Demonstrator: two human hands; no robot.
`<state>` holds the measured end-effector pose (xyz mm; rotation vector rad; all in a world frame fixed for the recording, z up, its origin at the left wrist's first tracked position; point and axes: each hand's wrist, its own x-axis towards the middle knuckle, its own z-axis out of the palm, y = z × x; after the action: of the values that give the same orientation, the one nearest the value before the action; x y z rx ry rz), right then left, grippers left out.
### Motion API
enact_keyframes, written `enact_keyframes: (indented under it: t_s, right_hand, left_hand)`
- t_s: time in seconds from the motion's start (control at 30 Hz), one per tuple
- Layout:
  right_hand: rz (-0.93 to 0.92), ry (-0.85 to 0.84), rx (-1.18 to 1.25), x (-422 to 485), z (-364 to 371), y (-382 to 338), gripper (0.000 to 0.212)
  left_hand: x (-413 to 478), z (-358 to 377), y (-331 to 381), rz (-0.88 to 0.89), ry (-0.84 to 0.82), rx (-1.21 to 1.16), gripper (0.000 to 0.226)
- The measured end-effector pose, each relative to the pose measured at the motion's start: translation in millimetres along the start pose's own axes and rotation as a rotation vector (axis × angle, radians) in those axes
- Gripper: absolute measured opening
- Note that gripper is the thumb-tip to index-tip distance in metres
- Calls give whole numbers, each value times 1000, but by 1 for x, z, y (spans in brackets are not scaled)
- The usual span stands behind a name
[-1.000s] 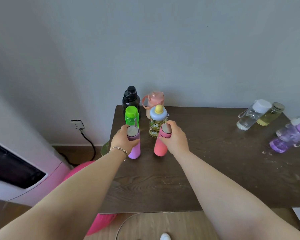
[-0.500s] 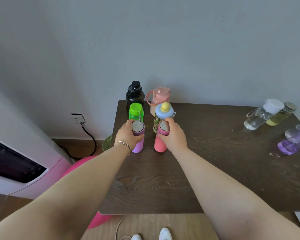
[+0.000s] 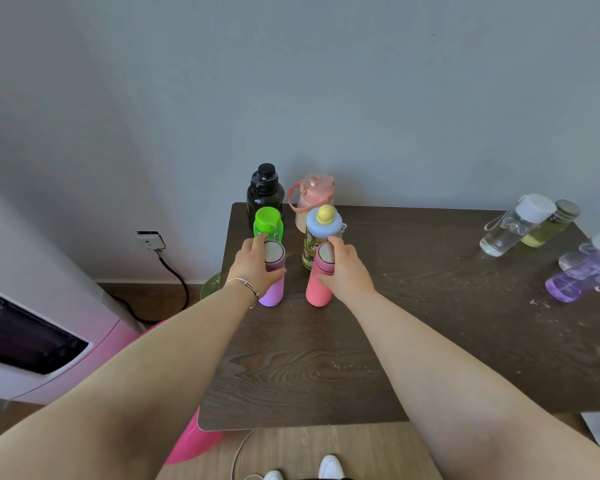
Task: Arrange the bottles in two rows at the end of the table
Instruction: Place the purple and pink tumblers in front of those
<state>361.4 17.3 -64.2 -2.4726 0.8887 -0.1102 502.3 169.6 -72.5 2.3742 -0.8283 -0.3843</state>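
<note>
Left hand (image 3: pixel 255 268) is closed round the upright purple flask (image 3: pixel 272 282); right hand (image 3: pixel 343 271) is closed round the upright pink flask (image 3: pixel 319 284). Both stand near the table's (image 3: pixel 430 323) left edge, third in their rows. Remaining bottles (image 3: pixel 520 225) lie at the far right corner, nearer the right hand.

Both bare arms reach forward, side by side.
The left hand (image 3: pixel 255 263), a thin bracelet at its wrist, and the right hand (image 3: pixel 347 270) each curl their fingers closed in a grip.
</note>
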Motion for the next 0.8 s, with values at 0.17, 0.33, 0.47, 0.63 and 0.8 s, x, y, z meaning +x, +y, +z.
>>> enact_keyframes:
  t_s: [0.17, 0.33, 0.47, 0.63, 0.8]
  right_hand:
    - [-60, 8, -234, -9, -13, 11, 93]
    - [-44, 79, -469, -25, -30, 32, 90]
    - [-22, 100, -613, -41, -45, 57, 83]
    - [35, 126, -648, -59, -74, 96, 77]
    - [105, 185, -587, -70, -109, 151, 77]
  left_hand:
    - [-1, -6, 6, 238, 3, 296, 82]
    - [-10, 1, 38, 449, -32, 538, 86]
    - [-17, 18, 72, 551, -52, 650, 86]
    - [-20, 42, 114, 585, -48, 715, 89]
    - [-13, 68, 165, 572, -76, 757, 86]
